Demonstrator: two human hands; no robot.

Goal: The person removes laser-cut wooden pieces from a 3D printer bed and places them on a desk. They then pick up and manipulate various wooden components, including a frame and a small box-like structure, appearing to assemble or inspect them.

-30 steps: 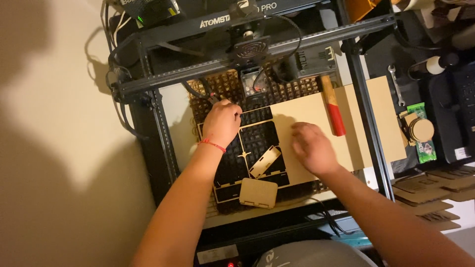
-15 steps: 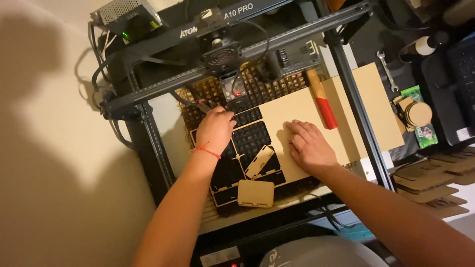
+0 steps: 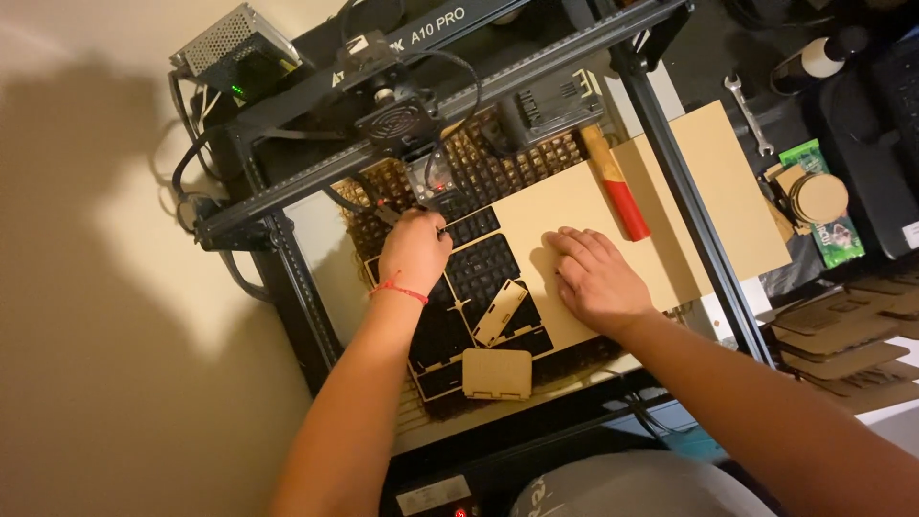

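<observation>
1. The thin wooden sheet lies on the honeycomb bed of the laser cutter.
2. Your right hand presses flat on it, fingers spread, gripping nothing.
3. Your left hand, at 9 o'clock of the right, curls at the sheet's cut edge; its grip can't be told.
4. Two cut pieces lie at 6 o'clock.

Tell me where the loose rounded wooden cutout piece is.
In the head view, the rounded wooden cutout lies at the near edge of the cutter bed, between the two forearms, just below the slanted cut piece.
</observation>
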